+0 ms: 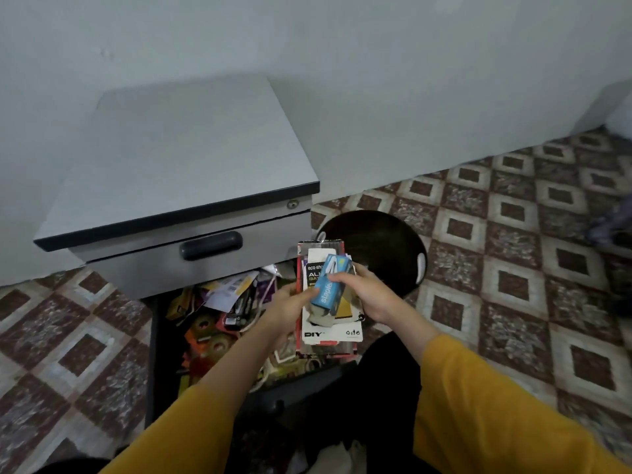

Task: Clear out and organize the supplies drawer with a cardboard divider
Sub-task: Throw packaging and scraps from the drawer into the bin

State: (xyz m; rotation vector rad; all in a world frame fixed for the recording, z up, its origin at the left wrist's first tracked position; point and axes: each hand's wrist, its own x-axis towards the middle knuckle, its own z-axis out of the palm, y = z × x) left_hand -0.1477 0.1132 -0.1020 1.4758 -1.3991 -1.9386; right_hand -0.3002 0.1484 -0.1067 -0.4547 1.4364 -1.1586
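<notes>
The right hand (371, 295) was closed on a blue staples box (330, 283), which sat on top of a stack of packets (328, 335). The left hand (290, 307) gripped that stack at its left edge, above the open supplies drawer (153, 354).

Risk: the stack looked loose and uneven and was carried by one grip. Lifting the box away could tip packets back into the drawer's clutter or onto the tiled floor (513, 234). A black bin (386, 248) stood just beside.

The left fingers under the stack were hidden. The drawer contents were blurred, and no cardboard divider was visible.
</notes>
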